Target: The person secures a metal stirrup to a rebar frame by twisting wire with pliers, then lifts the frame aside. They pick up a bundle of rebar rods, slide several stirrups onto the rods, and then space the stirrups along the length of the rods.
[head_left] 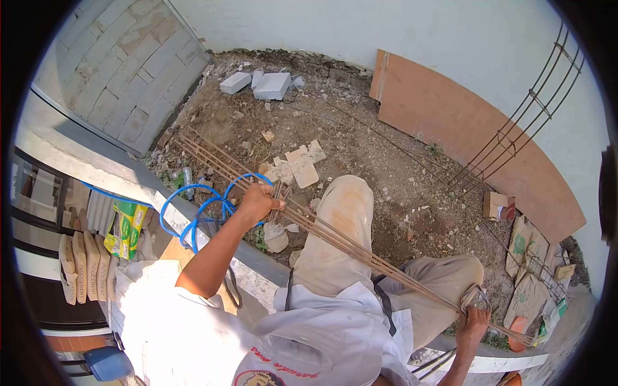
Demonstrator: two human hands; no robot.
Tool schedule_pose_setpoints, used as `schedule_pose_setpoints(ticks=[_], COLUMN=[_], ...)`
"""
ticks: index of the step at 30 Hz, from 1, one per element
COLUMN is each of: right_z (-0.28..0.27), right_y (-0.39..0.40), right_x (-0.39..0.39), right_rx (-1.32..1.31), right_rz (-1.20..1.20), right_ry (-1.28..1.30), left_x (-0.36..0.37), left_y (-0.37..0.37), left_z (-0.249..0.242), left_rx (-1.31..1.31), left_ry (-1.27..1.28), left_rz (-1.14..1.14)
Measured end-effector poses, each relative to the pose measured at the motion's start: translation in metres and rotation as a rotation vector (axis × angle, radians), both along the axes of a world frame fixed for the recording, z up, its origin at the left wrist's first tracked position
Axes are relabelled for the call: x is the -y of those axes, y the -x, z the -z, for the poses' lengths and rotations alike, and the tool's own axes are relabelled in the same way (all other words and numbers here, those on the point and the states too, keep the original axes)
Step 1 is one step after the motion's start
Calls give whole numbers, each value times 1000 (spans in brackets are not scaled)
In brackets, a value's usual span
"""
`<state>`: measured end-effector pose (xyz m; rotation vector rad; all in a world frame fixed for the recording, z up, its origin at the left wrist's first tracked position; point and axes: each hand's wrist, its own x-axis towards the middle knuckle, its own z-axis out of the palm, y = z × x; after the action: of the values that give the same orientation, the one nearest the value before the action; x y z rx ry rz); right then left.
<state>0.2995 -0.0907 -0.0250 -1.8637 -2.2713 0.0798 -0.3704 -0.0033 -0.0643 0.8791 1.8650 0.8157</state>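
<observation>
Several long thin steel bars [367,254] run diagonally across my lap, from the dirt at the upper left to the low ledge at the lower right. My left hand [259,202] is closed around the bars near their left part. Beside its fingers, small bent steel stirrups [280,193] hang around the bars. Toward the other end, my right hand [473,325] is closed on the bars, just below another bunch of stirrups [475,297]. Its fingers are partly hidden. A coiled blue hose [193,225] lies close to my left forearm.
A tied rebar cage [531,103] leans on the white wall beside a brown board [463,116]. Pale blocks [272,85] and broken tile pieces [299,166] lie on the dirt. Cement bags [90,267] stand at left. Paper sacks [524,299] lie at right.
</observation>
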Motion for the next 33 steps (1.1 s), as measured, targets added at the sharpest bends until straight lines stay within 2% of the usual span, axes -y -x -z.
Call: schedule_pose_setpoints(ticks=[9, 12, 17, 20, 25, 28, 30, 33], right_z=[0, 2, -8, -18, -40, -61, -44, -26], right_y=[-3, -25, -3, 5, 37, 70, 88, 111], right_x=[-2, -13, -22, -29, -47, -62, -66, -76], right_rx=[-109, -88, -102, -230, 82, 5, -200, -247], right_rz=[115, 203, 123, 155, 91, -41, -36, -188], right_ry=[60, 385, 245, 240, -103, -90, 158, 379], left_x=[-3, -5, 0, 1, 0, -4, -6, -6], left_y=[-12, -7, -6, -2, -10, -13, -14, -15], left_z=[-16, -13, -16, -7, -24, -26, -24, -28], left_rx=[-4, -27, -48, -19, 42, 37, 55, 33], left_ry=[23, 24, -25, -15, -11, 9, -5, -15], left_rz=[10, 14, 3, -10, -43, -33, -21, -5])
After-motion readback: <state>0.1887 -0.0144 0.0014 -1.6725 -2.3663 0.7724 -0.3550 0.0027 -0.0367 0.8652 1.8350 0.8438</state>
